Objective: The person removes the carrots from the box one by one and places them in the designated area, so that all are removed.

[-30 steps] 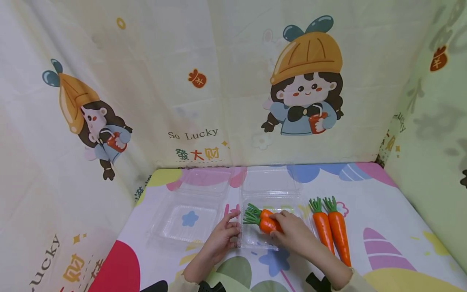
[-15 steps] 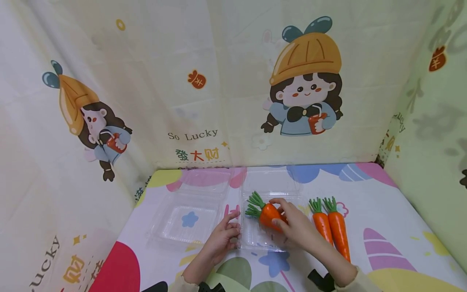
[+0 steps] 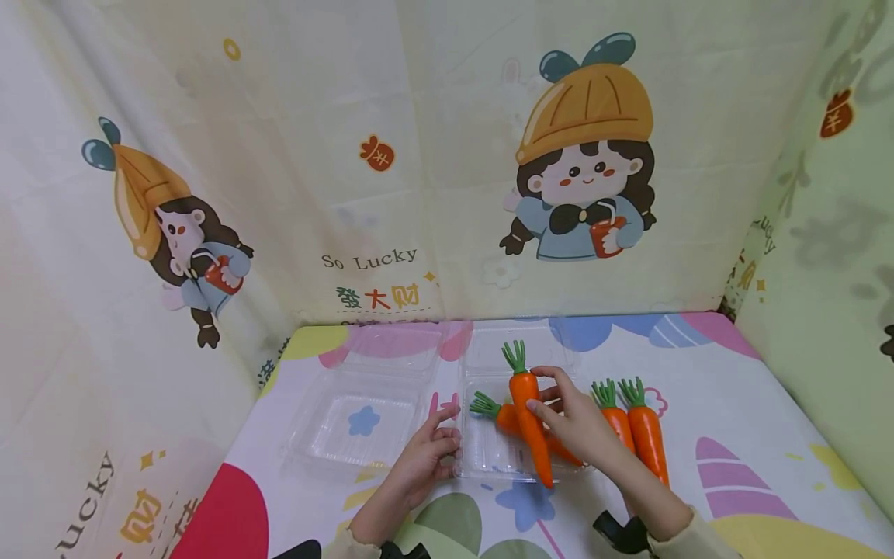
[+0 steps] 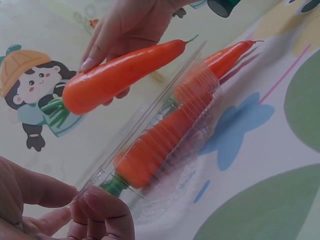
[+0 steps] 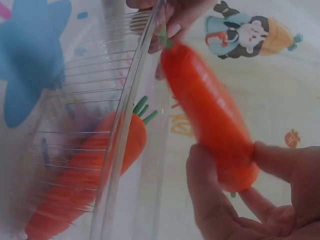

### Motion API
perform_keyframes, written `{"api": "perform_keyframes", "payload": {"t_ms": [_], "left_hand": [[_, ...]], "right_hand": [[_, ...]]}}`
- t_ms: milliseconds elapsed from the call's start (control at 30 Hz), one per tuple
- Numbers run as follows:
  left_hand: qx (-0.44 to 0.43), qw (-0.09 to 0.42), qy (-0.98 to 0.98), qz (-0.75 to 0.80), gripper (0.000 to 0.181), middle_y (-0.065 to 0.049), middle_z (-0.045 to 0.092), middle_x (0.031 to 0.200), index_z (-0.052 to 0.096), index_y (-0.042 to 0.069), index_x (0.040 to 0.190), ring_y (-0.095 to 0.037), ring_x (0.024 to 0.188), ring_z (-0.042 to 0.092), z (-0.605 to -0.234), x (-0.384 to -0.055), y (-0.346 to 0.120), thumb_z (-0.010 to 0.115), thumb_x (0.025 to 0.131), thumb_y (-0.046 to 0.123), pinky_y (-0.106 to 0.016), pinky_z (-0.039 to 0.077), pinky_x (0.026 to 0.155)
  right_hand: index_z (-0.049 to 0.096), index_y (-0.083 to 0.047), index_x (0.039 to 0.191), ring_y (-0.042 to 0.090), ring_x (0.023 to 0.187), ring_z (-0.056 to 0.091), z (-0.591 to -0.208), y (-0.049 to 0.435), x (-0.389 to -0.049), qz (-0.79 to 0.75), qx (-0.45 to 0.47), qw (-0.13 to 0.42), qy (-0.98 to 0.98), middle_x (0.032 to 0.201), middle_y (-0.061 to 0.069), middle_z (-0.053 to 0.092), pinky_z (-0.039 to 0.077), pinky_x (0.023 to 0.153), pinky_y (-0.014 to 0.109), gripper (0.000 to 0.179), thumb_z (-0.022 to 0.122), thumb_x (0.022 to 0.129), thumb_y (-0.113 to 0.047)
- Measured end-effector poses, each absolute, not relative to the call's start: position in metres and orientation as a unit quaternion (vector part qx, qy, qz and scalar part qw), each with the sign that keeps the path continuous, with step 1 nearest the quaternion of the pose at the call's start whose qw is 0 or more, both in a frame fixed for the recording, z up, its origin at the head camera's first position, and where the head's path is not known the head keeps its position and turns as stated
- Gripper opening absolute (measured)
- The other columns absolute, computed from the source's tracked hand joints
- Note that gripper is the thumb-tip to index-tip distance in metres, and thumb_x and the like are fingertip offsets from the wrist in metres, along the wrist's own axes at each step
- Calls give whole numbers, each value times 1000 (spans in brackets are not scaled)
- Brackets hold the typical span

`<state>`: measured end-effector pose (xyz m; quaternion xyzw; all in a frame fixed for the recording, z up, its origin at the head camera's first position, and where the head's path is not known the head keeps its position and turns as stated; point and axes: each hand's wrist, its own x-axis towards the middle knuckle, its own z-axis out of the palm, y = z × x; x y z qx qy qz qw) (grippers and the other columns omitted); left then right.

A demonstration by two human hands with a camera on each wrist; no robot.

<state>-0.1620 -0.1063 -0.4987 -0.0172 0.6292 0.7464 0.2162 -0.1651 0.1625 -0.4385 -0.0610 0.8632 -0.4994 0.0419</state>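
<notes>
My right hand (image 3: 576, 415) holds an orange carrot (image 3: 528, 411) between thumb and fingers, its green stalks pointing away from me. The carrot is raised above an open clear plastic box (image 3: 482, 473). In that box lies another carrot (image 4: 150, 152), slanted, with its stalks to the left; the held carrot partly covers it in the head view. My left hand (image 3: 422, 458) pinches the left rim of this box between thumb and fingers, as the left wrist view shows. The right wrist view has the held carrot (image 5: 210, 115) in the fingertips, apart from the box wall.
A second clear plastic box (image 3: 307, 446) stands open on the left, lid folded back. To the right, two carrots (image 3: 648, 435) lie side by side on the patterned tablecloth (image 3: 747, 419), partly behind my right forearm. Printed curtains (image 3: 454, 194) hang around the table.
My right hand has lifted one of the two carrots from the box and turned it from pointing left to pointing away. The other carrot stays in the box. My left hand has not moved.
</notes>
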Motion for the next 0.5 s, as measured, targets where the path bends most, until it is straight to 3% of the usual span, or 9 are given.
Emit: {"api": "perform_keyframes", "payload": {"t_ms": [267, 500], "left_hand": [[-19, 217, 631, 744, 61, 0, 52, 96, 34, 7, 157, -12, 81, 55, -498, -161, -106, 54, 99, 2, -22, 47, 59], [-22, 215, 627, 748, 59, 0, 52, 96, 35, 5, 155, -12, 80, 54, -498, -161, -105, 54, 99, 1, -22, 47, 59]], "right_hand": [[51, -16, 142, 20, 87, 71, -441, 167, -166, -542, -34, 73, 837, 108, 13, 70, 64, 71, 40, 53, 75, 95, -22], [51, -17, 143, 20, 86, 70, -442, 174, -163, -558, -10, 90, 825, 110, 14, 68, 64, 69, 43, 58, 78, 93, -27]]}}
